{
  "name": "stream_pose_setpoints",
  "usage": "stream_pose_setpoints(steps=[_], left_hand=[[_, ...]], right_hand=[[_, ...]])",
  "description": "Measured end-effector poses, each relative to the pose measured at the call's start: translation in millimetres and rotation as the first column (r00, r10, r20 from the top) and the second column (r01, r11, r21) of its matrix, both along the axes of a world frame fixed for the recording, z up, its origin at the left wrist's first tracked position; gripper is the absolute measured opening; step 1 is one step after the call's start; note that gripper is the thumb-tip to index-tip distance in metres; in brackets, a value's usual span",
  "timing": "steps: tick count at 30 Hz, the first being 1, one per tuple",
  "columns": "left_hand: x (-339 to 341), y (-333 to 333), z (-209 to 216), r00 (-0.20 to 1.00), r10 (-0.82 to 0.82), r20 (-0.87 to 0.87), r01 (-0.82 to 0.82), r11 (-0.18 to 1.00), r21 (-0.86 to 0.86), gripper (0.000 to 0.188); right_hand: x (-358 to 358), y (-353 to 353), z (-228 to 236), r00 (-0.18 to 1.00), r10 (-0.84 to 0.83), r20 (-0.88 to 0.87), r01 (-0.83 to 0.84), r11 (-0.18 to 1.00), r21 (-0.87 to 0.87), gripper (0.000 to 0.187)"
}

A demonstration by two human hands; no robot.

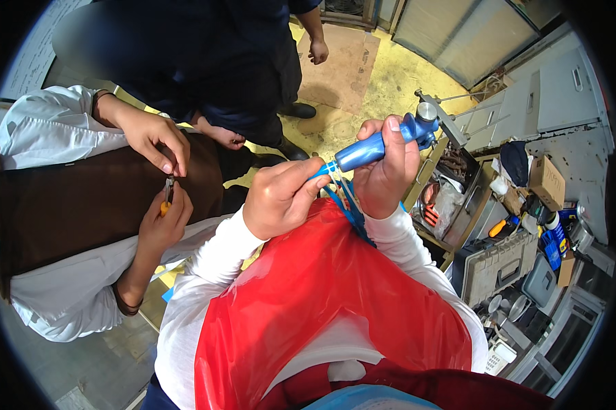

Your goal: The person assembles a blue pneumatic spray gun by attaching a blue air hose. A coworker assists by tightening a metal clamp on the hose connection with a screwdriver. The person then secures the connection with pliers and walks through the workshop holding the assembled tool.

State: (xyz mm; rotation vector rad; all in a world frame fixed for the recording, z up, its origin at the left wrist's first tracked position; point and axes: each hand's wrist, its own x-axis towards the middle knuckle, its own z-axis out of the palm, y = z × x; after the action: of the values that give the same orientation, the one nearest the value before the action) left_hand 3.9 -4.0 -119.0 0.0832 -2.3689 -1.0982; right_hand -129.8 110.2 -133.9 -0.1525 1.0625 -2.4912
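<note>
A shiny blue metal tool [360, 153] with a cylindrical handle tilts up to the right in front of my chest. Its far end carries a rounded blue head, a silver knob [426, 111] and a metal bar with thin rods. My right hand [388, 167] is closed round the handle near that head. At the handle's lower left end, my left hand [280, 199] is closed, pinching a blue-and-white strip [330, 168] between thumb and fingers. Whether the strip is joined to the handle, I cannot tell. Blue bands [352, 210] hang below, between my hands, over my red apron [322, 273].
Left of me, a person in white sleeves and brown apron [103, 205] holds a small yellow-handled tool [166, 203]. Another person in dark clothes [198, 68] stands ahead. Cardboard [339, 68] lies on the yellow floor. At right are a grey toolbox [499, 266], a cardboard box [546, 182] and cluttered shelves.
</note>
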Motion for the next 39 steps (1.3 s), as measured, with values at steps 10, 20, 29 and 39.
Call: stream_pose_setpoints(steps=[10, 20, 29, 39], left_hand=[[3, 3, 3, 1.000, 0.021, 0.009, -0.020, 0.997, -0.080, 0.020], [4, 2, 3, 1.000, 0.017, -0.013, -0.018, 0.999, -0.045, 0.019], [10, 3, 16, 0.973, -0.082, 0.214, -0.035, 0.869, 0.493, 0.014], [14, 10, -3, 0.995, 0.062, -0.076, -0.080, 0.962, -0.261, 0.024]], right_hand=[[2, 2, 3, 1.000, -0.005, -0.031, 0.006, 1.000, 0.026, 0.020], [2, 0, 1, 1.000, -0.008, -0.025, 0.009, 1.000, 0.014, 0.018], [6, 2, 8, 0.997, -0.009, -0.073, 0.013, 0.999, 0.043, 0.019], [10, 1, 5, 0.999, -0.028, -0.028, 0.028, 1.000, -0.007, 0.017]])
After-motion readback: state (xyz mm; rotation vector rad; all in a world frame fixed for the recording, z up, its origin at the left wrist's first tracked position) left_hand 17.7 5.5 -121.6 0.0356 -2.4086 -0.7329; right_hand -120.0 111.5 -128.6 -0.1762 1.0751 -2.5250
